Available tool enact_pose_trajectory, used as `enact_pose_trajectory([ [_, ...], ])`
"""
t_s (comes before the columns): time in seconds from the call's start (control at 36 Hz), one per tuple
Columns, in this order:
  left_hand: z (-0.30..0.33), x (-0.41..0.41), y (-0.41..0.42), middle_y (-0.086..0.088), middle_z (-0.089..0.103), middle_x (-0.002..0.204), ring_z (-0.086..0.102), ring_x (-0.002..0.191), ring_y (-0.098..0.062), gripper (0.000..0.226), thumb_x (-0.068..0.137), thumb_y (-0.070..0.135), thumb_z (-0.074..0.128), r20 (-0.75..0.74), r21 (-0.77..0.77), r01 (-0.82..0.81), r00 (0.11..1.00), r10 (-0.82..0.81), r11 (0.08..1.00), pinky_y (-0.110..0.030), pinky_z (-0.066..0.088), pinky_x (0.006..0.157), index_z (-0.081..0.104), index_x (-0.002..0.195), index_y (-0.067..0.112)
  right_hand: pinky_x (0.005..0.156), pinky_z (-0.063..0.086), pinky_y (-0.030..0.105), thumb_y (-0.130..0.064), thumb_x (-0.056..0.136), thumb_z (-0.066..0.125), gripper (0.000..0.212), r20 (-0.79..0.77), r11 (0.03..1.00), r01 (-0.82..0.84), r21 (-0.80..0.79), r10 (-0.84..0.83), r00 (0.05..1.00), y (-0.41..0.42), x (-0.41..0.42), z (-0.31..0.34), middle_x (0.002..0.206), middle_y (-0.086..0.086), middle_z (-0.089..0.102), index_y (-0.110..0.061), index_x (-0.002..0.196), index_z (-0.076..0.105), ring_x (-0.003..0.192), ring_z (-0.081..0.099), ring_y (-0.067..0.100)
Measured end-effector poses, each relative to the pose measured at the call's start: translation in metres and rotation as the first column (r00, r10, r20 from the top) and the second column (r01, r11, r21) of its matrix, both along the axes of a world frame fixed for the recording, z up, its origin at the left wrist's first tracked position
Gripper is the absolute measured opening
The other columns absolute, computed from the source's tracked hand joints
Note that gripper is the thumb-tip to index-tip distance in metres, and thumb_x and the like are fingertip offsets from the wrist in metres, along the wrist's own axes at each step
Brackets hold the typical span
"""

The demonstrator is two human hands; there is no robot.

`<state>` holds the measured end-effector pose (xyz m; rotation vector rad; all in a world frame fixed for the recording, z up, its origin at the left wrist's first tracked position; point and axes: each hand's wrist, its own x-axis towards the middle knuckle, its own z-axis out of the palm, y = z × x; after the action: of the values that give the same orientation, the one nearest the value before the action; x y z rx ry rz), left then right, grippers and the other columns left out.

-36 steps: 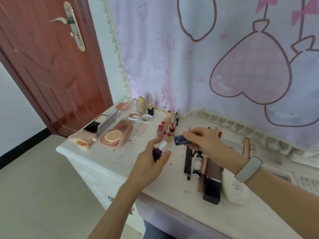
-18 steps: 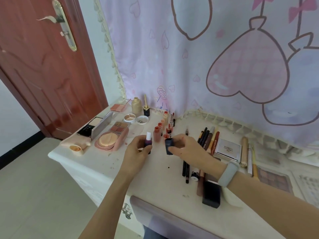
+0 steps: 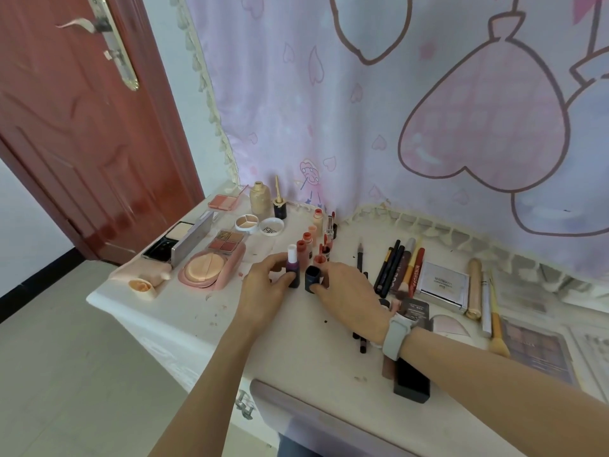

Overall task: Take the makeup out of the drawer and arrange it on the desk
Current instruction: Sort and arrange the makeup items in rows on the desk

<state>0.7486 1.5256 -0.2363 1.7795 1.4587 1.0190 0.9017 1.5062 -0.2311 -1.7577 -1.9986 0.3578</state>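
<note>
Centrally, left hand (image 3: 268, 285) grips an upright purple lipstick (image 3: 292, 266) on the counter (image 3: 197, 311); right hand (image 3: 346, 291) pinches its dark cap (image 3: 312, 278) just beside it; pencils (image 3: 361, 338) partly hidden behind the right wrist

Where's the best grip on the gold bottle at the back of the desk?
Take the gold bottle round its wide body, hand coming from the front. It stands upright and narrows to a thin neck, which gives less hold. The curtain blocks the back, and a small dark bottle stands close on its right, so keep fingers clear of that side.
</note>
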Motion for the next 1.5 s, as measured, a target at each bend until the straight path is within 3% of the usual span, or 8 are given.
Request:
enact_pose_trajectory([
  [0.33, -0.008, -0.001, -0.001, 0.008, 0.056, 0.104, 0.05, 0.082, 0.006, 0.029, 0.084, 0.012, 0.067, -0.063, 0.082, -0.017, 0.998, 0.022, 0.996, 0.0, 0.035, 0.07, 0.066, 0.112, 0.02, 0.078, 0.049, 0.037, -0.032, 0.092, 0.05, 0.026, 0.083, 0.999, -0.013, 0.037, 0.01, 0.997, -0.001, -0.001, 0.002, 0.097, 0.006, 0.063, -0.015, 0.11, 0.058, 0.088, 0.058, 0.024],
  [0.58, -0.01, 0.0, 0.003, 0.004, 0.061, 0.101, 0.052, 0.076, -0.002, 0.03, 0.084, 0.005, 0.062, -0.112, 0.13, -0.032, 0.993, 0.047, 0.991, 0.001, 0.035, 0.069, 0.065, 0.112, 0.016, 0.076, 0.046, 0.036, -0.032, 0.095, 0.045, 0.027, 0.159, 0.998, -0.013, 0.058, 0.003, 0.987, 0.0, 0.001, 0.001, 0.097, 0.007, 0.062, -0.012, 0.107, 0.058, 0.087, 0.057, 0.025],
  [0.83, -0.011, 0.005, -0.001, 0.0, 0.068, 0.103, 0.056, 0.083, -0.009, 0.028, 0.083, 0.01, 0.065, -0.108, 0.142, -0.073, 0.99, 0.089, 0.987, -0.02, 0.041, 0.078, 0.066, 0.111, 0.014, 0.073, 0.043, 0.035, -0.036, 0.097, 0.042, 0.031, 0.251, 0.996, -0.022, 0.09, -0.001, 0.968, 0.002, 0.001, 0.001, 0.095, 0.007, 0.062, -0.013, 0.106, 0.061, 0.085, 0.056, 0.025],
  [1.11, -0.007, 0.006, -0.006, -0.001, 0.067, 0.111, 0.056, 0.087, -0.01, 0.032, 0.087, 0.009, 0.06, -0.121, 0.114, -0.087, 0.987, 0.101, 0.99, -0.022, 0.044, 0.083, 0.063, 0.118, 0.015, 0.072, 0.042, 0.035, -0.039, 0.095, 0.045, 0.027, 0.275, 0.993, -0.053, 0.102, 0.023, 0.961, 0.0, 0.007, 0.005, 0.088, 0.003, 0.062, -0.016, 0.095, 0.06, 0.083, 0.058, 0.024],
  [1.22, -0.006, 0.002, -0.019, -0.003, 0.061, 0.122, 0.057, 0.102, -0.017, 0.036, 0.089, 0.011, 0.06, -0.17, 0.119, -0.111, 0.977, 0.131, 0.987, -0.023, 0.04, 0.088, 0.058, 0.125, 0.012, 0.082, 0.046, 0.029, -0.03, 0.095, 0.047, 0.02, 0.135, 0.987, -0.159, 0.0, 0.157, 0.978, -0.003, 0.029, 0.022, 0.097, -0.002, 0.06, -0.022, 0.104, 0.063, 0.09, 0.056, 0.015],
  [1.33, -0.011, 0.006, -0.044, -0.003, 0.061, 0.121, 0.055, 0.111, -0.022, 0.031, 0.087, 0.014, 0.062, -0.244, 0.192, -0.114, 0.956, 0.16, 0.975, -0.037, 0.04, 0.097, 0.061, 0.118, 0.014, 0.087, 0.042, 0.028, -0.027, 0.094, 0.048, 0.024, 0.233, 0.961, -0.241, -0.133, 0.266, 0.935, -0.006, 0.062, 0.04, 0.106, -0.004, 0.058, -0.023, 0.113, 0.063, 0.097, 0.05, 0.012],
  [1.42, -0.017, 0.016, -0.062, 0.002, 0.057, 0.125, 0.049, 0.116, -0.019, 0.031, 0.09, 0.024, 0.058, -0.349, 0.181, -0.069, 0.928, 0.13, 0.981, -0.035, 0.031, 0.101, 0.06, 0.12, 0.019, 0.087, 0.042, 0.031, -0.039, 0.09, 0.053, 0.028, 0.325, 0.955, -0.203, -0.215, 0.266, 0.907, -0.012, 0.075, 0.047, 0.106, -0.003, 0.057, -0.024, 0.113, 0.061, 0.101, 0.049, 0.015],
  [1.5, -0.023, 0.024, -0.069, 0.008, 0.05, 0.133, 0.038, 0.125, -0.014, 0.033, 0.092, 0.036, 0.05, -0.477, 0.173, -0.034, 0.872, 0.114, 0.984, -0.031, 0.019, 0.105, 0.057, 0.123, 0.026, 0.087, 0.04, 0.032, -0.064, 0.082, 0.049, 0.058, 0.443, 0.933, -0.147, -0.329, 0.29, 0.848, -0.021, 0.077, 0.048, 0.114, -0.001, 0.052, -0.025, 0.125, 0.05, 0.106, 0.043, 0.016],
])
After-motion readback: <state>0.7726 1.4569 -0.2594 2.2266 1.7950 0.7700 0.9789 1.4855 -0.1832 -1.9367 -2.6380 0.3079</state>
